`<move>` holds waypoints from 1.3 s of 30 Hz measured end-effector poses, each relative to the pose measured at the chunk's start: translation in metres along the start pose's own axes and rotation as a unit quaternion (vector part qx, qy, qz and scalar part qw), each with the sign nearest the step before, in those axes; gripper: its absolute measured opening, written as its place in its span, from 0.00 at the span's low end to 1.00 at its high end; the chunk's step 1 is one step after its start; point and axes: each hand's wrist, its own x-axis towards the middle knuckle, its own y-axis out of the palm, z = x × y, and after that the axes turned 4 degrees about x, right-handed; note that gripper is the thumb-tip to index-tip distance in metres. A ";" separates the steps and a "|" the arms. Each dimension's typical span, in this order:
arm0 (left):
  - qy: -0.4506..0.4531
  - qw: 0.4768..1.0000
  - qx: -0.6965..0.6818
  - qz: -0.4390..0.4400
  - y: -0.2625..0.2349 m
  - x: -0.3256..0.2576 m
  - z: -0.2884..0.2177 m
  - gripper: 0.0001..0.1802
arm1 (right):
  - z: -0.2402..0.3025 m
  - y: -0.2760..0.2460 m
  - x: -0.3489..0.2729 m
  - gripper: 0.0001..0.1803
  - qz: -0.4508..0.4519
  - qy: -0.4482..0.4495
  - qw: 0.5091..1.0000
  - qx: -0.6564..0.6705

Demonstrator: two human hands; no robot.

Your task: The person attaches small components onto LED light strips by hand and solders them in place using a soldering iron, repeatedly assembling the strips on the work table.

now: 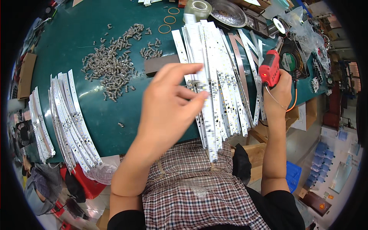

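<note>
My left hand (168,101) is over a thick stack of white LED circuit strips (226,92), slightly blurred. Its thumb and index finger are apart, with their tips at the edge of a top strip (209,126) that juts past the table's near edge. I see no firm grip on that strip. Wrapped round the handle of a red soldering gun (270,68) is my right hand (279,90), to the right of the stack. The gun's tip points up and away, and an orange cord (295,96) hangs from it.
Small metal connectors (111,65) lie heaped on the green table (109,122). More LED strips (69,119) lie at left. Beside the stack sit a dark block (161,64) and rubber bands (169,19). A tape roll (198,8), metal dish (229,12) and fan (293,61) stand farther off.
</note>
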 end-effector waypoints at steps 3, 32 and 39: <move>0.066 0.993 0.096 0.008 0.021 0.008 0.007 0.21 | -0.001 -0.010 0.000 0.25 -0.031 -0.022 0.999 0.033; 0.053 0.824 0.517 -0.223 -0.078 0.014 0.054 0.05 | 0.092 -0.115 -0.078 0.28 0.068 0.212 0.799 0.558; 0.002 0.908 0.362 -0.213 -0.065 0.002 0.021 0.05 | 0.112 -0.101 -0.073 0.25 0.130 0.219 0.783 0.568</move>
